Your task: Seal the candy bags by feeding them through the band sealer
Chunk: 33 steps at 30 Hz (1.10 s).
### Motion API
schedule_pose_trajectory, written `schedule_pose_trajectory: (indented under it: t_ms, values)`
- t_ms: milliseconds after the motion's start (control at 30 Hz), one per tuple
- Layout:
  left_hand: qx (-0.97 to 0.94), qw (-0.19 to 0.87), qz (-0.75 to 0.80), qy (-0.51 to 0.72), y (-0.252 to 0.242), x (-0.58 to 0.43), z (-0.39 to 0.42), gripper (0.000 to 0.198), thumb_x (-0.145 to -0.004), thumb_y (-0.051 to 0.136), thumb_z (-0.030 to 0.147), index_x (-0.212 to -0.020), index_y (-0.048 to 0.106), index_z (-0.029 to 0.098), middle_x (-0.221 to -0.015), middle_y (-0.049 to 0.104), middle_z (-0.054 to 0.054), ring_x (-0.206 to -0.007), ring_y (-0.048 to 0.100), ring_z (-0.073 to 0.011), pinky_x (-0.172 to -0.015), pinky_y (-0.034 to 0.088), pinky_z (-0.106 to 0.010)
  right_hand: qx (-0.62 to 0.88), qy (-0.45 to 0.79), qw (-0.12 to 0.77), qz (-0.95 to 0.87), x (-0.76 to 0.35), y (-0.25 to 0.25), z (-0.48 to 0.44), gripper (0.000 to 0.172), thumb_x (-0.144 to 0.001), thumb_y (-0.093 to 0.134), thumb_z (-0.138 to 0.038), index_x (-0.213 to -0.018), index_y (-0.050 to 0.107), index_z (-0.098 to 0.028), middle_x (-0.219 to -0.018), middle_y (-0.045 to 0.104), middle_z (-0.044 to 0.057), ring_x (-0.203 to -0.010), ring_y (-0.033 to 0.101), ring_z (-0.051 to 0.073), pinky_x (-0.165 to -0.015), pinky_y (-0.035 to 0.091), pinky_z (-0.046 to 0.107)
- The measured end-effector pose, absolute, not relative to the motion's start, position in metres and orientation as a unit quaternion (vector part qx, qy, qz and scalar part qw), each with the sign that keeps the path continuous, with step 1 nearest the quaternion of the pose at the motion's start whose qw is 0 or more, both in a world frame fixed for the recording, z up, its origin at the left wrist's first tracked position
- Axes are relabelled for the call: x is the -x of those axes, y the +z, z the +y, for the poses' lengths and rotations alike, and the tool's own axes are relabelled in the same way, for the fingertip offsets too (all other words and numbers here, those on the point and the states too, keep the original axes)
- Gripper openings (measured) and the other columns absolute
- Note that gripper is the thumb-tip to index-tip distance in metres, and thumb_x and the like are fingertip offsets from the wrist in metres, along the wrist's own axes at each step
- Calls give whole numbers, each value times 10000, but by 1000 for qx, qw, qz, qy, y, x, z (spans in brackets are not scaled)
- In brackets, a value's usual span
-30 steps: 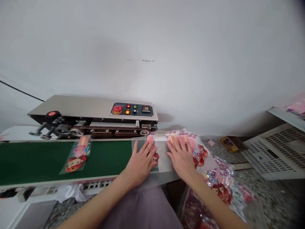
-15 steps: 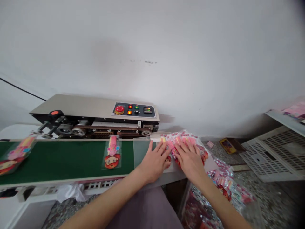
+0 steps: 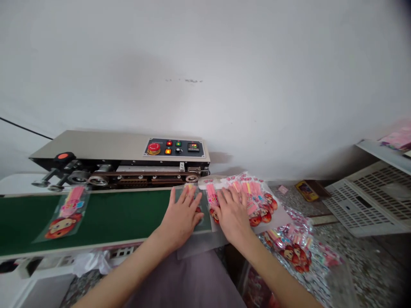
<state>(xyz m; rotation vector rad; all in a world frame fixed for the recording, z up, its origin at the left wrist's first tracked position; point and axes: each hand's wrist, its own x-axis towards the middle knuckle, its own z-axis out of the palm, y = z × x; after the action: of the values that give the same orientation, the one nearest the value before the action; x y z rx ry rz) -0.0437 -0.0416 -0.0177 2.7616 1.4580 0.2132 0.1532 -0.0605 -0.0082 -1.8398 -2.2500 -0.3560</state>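
Observation:
My left hand lies flat, fingers spread, pressing a clear candy packet down at the right end of the green conveyor belt. My right hand lies flat beside it, fingers spread, on a fanned stack of candy packets printed with a cartoon face and pink sticks. Another packet rides the belt far to the left. The band sealer machine with its control panel runs along the back of the belt.
More packets are heaped in clear bags at the lower right. A white slatted plastic crate stands at the right on the speckled floor. A small yellow box lies by the wall. The white wall is close behind the machine.
The packet that was mid-belt has travelled left to the belt's far left. My left hand has slid a fresh packet from the stack onto the belt's right end; the right hand stays on the stack.

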Motion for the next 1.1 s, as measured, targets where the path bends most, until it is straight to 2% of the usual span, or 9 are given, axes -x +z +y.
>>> schedule_pose_trajectory:
  t_ms: [67,167,267,333,533,733,833,967,1100]
  values:
    - [-879,5,471,73,-12,34,-44,575,-1043,331,492,-1503,448,167,-1600,354,-148,-1496,279,-366,-1181,125,-710,626,-138,110,-760,-163,1,-67,377,-998,517,-373,-1282,632,-155,-1363,616,140,-1301,461,343,-1135,252,574]
    - [-897,15,433,91,-13,14,-45,564,-1058,269,469,-1507,435,171,-1585,391,-138,-1493,305,-320,-1197,140,-683,630,-161,98,-753,-183,9,-82,316,-996,518,-318,-1231,661,-163,-1313,636,134,-1191,519,331,-1027,375,517]
    - [-909,21,403,105,-24,-2,-42,584,-1062,217,480,-1529,394,177,-1611,343,-132,-1513,260,-297,-1198,173,-665,627,-162,80,-757,-197,6,-97,299,-993,513,-267,-1227,660,-152,-1174,672,133,-1060,562,294,-934,442,439]
    - [-912,20,397,103,-33,-3,-39,592,-1058,221,494,-1537,380,184,-1629,301,-126,-1523,231,-298,-1194,169,-675,626,-164,64,-759,-198,-1,-103,286,-977,541,-258,-1209,669,-149,-1135,672,139,-1038,568,293,-916,459,430]
    - [-919,53,381,82,-31,34,-30,563,-1068,207,465,-1547,354,210,-1642,271,-81,-1536,193,-278,-1201,120,-667,601,-179,34,-778,-177,-19,-100,335,-915,581,-143,-1236,673,-171,-1291,642,147,-1040,584,318,-851,501,461]
    - [-915,76,396,36,-18,74,-25,510,-1059,296,339,-1554,332,217,-1649,240,-72,-1532,214,-255,-1200,169,-639,545,-125,89,-824,-157,-20,-86,401,-890,467,-1,-1193,679,-157,-1329,643,102,-1222,542,277,-952,498,392]
    - [-898,54,437,23,-15,90,-27,505,-1042,338,318,-1527,389,184,-1626,300,-100,-1521,242,-292,-1188,159,-668,519,-82,111,-843,-150,-16,-77,416,-888,429,24,-1163,684,-157,-1329,648,85,-1263,527,249,-1015,465,384]
    - [-866,14,499,47,-7,82,-37,468,-1017,365,253,-1448,504,132,-1578,398,-138,-1486,314,-342,-1192,99,-690,514,-72,128,-845,-153,-11,-74,429,-910,426,-7,-1236,656,-166,-1355,636,78,-1281,511,279,-1079,391,478]
    - [-899,51,426,94,-11,32,-45,498,-1061,268,327,-1492,446,150,-1578,409,-111,-1486,328,-280,-1214,183,-624,552,-89,130,-819,-174,-7,-75,372,-966,431,-99,-1243,664,-187,-1389,621,64,-1320,478,297,-1113,339,506]
